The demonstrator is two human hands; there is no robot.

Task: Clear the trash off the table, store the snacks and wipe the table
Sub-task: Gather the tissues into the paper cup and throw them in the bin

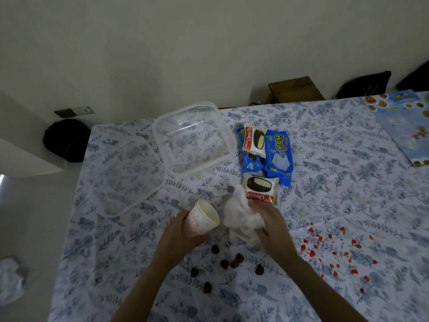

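Note:
My left hand (185, 225) grips a white paper cup (204, 218), tilted with its mouth facing right. My right hand (270, 223) is closed on a crumpled white tissue (239, 212) just right of the cup's mouth. Several small brown shells or crumbs (233, 263) lie on the floral tablecloth (130, 240) below my hands. Behind the tissue lie snack packets: a Choco Pie packet (261, 189), another Choco Pie packet (254, 140), and blue packets (278, 154). A clear plastic container (192, 138) stands open at the back left, its clear lid (125, 175) flat on the cloth beside it.
The table's left edge runs near a black round object (66, 140) on the floor. A white crumpled thing (10, 277) lies on the floor at lower left. A colourful printed sheet (408, 126) lies at the table's far right. A brown stool (294, 88) and dark cushions (364, 84) stand behind the table.

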